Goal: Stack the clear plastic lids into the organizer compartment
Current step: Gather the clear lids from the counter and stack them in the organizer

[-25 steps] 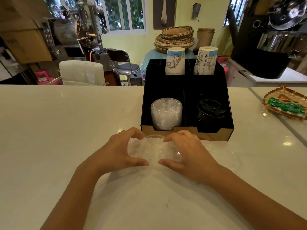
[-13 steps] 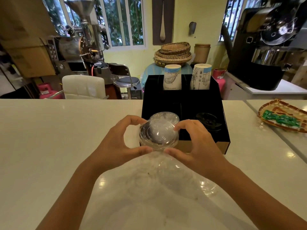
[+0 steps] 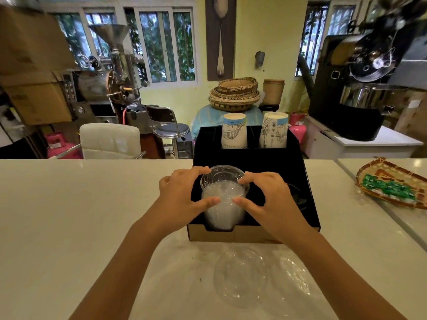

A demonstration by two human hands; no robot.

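A small coffee shop or roastery is shown. A pale counter point(image 3: 92, 204) carries a black organizer point(image 3: 298, 162) stocked with printed paper cups point(image 3: 233, 131) and clear plastic lids point(image 3: 223, 195). Behind it, a steel coffee roaster with a funnel hopper point(image 3: 108, 72) is seen at the left, and a large black roaster point(image 3: 360, 88) at the right. Woven baskets point(image 3: 234, 93), cardboard boxes point(image 3: 30, 65), a stool point(image 3: 172, 130) and barred windows point(image 3: 161, 45) are visible beyond.

My left hand point(image 3: 182, 197) and right hand point(image 3: 270, 199) hold a clear lid point(image 3: 223, 177) on the lid stack point(image 3: 223, 211). The stack sits in the black organizer point(image 3: 298, 162).
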